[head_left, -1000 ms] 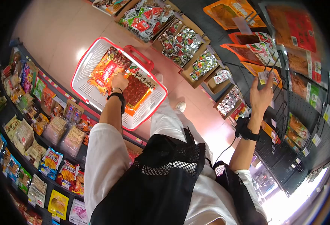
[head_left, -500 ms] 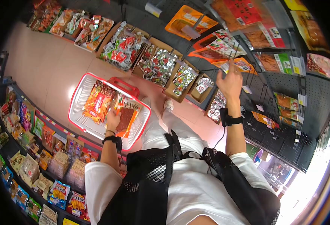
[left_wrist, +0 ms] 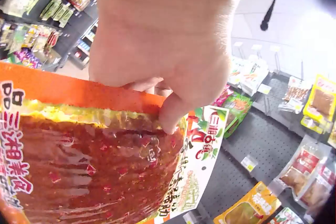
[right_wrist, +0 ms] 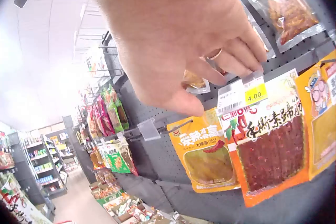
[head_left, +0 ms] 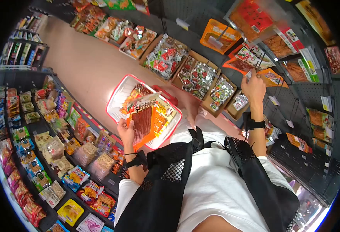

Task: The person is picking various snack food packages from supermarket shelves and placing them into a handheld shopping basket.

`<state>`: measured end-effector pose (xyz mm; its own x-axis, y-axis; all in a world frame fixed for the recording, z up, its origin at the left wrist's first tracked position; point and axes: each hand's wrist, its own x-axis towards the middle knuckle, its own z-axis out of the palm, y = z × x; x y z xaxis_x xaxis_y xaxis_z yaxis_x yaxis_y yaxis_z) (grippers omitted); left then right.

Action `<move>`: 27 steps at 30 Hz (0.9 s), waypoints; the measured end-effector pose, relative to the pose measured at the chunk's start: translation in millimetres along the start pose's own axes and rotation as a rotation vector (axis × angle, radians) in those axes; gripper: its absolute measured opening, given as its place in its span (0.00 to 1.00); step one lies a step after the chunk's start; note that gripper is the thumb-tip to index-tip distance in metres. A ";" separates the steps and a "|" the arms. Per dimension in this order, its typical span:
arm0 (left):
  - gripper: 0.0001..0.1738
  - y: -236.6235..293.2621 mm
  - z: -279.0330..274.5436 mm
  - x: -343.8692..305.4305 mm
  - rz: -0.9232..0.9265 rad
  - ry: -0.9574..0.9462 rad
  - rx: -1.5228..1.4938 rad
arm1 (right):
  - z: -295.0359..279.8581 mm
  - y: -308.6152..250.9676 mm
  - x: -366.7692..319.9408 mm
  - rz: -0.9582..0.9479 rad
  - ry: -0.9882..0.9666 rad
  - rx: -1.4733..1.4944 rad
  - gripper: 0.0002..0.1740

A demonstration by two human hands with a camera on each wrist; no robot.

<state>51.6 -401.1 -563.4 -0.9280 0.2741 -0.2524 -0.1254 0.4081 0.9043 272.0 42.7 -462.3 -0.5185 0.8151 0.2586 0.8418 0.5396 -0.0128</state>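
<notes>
- A packet is pinched by the left hand, thumb on its front, above the basket.
- The tag is touched by the right hand, its thumb apart from its fingers.
- Below this nearer hand, the hung packet is seen, long axis downward.

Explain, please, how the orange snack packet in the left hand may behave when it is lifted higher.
The orange snack packet will probably bend only a little: pinched near one edge by the left hand, it looks nearly flat. Its shiny film may feel slippery. Being flat, it should hardly roll.
</notes>
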 end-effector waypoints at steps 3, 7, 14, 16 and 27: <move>0.14 45.7 21.5 11.6 0.132 -0.049 0.014 | -19.4 15.1 5.5 0.184 -0.178 0.392 0.29; 0.16 124.9 78.6 39.0 0.393 -0.303 0.044 | -26.3 47.3 0.2 -0.008 0.017 0.743 0.28; 0.10 210.2 185.3 29.8 0.422 -0.891 -0.123 | -44.4 44.9 -57.4 -0.102 -0.593 1.523 0.29; 0.11 219.0 221.9 28.1 0.362 -1.087 -0.018 | -36.1 66.7 -69.7 0.114 -0.621 1.466 0.24; 0.31 266.1 342.7 -9.1 1.126 -0.947 0.547 | 7.9 123.8 -137.6 0.451 -0.280 1.047 0.13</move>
<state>146.9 3.4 -438.4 0.1221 0.9834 0.1341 0.7855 -0.1784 0.5926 446.4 -1.0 -507.2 -0.3297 0.9243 -0.1921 0.4913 -0.0057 -0.8709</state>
